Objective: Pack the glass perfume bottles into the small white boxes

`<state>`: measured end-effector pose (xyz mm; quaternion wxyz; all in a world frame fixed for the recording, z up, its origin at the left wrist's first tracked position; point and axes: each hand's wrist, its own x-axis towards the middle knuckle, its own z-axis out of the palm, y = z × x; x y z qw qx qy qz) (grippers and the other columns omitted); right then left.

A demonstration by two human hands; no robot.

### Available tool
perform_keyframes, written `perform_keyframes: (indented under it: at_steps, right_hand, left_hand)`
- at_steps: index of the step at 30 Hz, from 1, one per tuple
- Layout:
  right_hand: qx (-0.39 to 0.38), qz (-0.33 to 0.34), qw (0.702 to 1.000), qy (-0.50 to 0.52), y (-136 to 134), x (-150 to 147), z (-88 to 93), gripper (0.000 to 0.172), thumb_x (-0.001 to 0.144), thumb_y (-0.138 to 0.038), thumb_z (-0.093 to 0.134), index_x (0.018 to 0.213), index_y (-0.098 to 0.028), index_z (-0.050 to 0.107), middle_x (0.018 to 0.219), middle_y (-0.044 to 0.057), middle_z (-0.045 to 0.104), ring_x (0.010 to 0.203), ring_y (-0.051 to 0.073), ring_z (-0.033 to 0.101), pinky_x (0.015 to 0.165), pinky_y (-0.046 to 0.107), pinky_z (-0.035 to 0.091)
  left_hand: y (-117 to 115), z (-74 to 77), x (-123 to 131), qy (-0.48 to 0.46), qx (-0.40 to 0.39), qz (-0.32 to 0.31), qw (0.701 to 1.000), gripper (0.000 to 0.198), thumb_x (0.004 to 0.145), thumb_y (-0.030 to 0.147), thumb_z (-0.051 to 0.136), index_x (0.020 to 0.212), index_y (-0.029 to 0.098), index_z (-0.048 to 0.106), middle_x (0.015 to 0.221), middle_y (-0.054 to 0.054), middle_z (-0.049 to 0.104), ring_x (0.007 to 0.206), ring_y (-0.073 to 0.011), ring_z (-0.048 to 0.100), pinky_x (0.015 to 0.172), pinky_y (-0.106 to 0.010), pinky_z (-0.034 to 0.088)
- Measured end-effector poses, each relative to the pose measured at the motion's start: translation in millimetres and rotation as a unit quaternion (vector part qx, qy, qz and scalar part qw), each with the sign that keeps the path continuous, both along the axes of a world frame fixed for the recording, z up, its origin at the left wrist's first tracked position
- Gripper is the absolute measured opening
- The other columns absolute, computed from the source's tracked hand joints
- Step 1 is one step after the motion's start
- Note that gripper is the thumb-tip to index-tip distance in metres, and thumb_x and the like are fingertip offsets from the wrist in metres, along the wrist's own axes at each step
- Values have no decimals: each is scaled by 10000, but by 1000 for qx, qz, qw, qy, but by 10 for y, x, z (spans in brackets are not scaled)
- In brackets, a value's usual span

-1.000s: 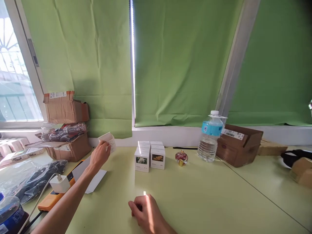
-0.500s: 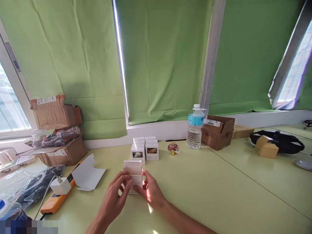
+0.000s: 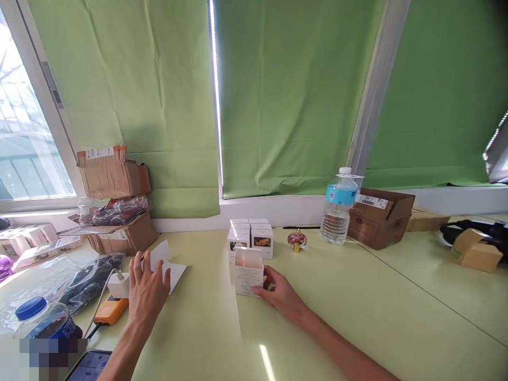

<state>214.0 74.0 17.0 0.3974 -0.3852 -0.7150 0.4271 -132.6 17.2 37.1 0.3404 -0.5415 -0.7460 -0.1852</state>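
Note:
My right hand (image 3: pixel 280 290) grips the right side of a small white box (image 3: pixel 248 278) by its edge. The box stands upright on the table, its top flap raised and printed text on the near face. Right behind it are several matching white boxes (image 3: pixel 262 244) with flower pictures, partly covered by the held box. My left hand (image 3: pixel 148 283), fingers spread, is over the near side of a folded white paper sheet (image 3: pixel 177 272). Whether the fingertips touch the paper I cannot tell.
A round red and gold ornament (image 3: pixel 297 241) and a water bottle (image 3: pixel 339 209) stand behind to the right, beside a brown carton (image 3: pixel 379 219). At left are a white charger (image 3: pixel 119 286) on an orange power strip (image 3: pixel 111 309), a blue-capped bottle (image 3: pixel 43 317), a phone (image 3: pixel 89 366) and stacked cartons (image 3: pixel 113 180).
My left hand has let go of the white box and moved left to the paper. The right hand still holds the box, now close to the other boxes. The view has turned left.

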Motion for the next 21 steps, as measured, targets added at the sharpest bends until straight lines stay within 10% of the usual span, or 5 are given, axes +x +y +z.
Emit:
perform_keyframes:
  at_steps: [12,21]
  right_hand:
    - [64,-92,991,68,38,134,158,580,902,-639,445,1268,-196,527,1169,96,601,635,115,497,494,233,404]
    - [126,-161,976,73,-88,169,269,452,931,-573,441,1086,-189,622,901,63,656,617,139,500,537,262,426]
  left_hand:
    - [-42,11,-34,92,-64,90,990,333,895,322,450,915,133,724,1196,-182,629,1403,-424,256,1133,-635,71]
    - [73,-111,-189,19,-117,26,993,478,936,382,320,995,122,717,1172,-163,653,1105,-322,583,913,-393,458]
